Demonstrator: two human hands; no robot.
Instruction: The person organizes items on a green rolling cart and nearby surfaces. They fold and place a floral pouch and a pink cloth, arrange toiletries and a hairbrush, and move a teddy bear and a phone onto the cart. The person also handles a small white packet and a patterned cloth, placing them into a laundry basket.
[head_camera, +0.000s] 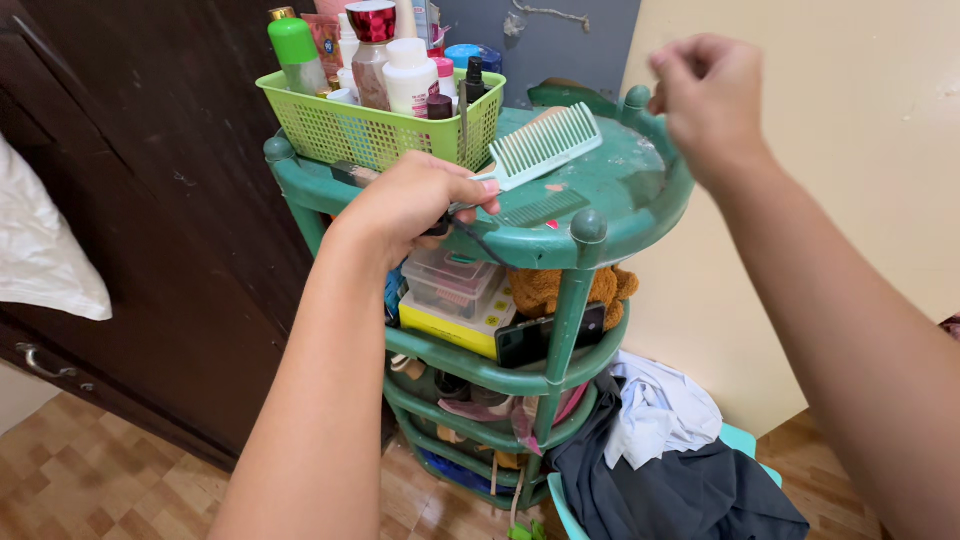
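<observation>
My left hand grips the handle of a pale green wide-toothed comb, held tilted just above the top tier of a green plastic rack. The comb's teeth point down toward the shelf and its shadow falls on the surface. A thin dark strand hangs from the same hand. My right hand hovers above the rack's right rim with fingers curled closed; nothing shows in it.
A lime green basket full of bottles and jars occupies the shelf's back left. Lower tiers hold clear plastic boxes, a stuffed toy and a dark phone. Clothes pile at the right. A dark wooden wardrobe stands left.
</observation>
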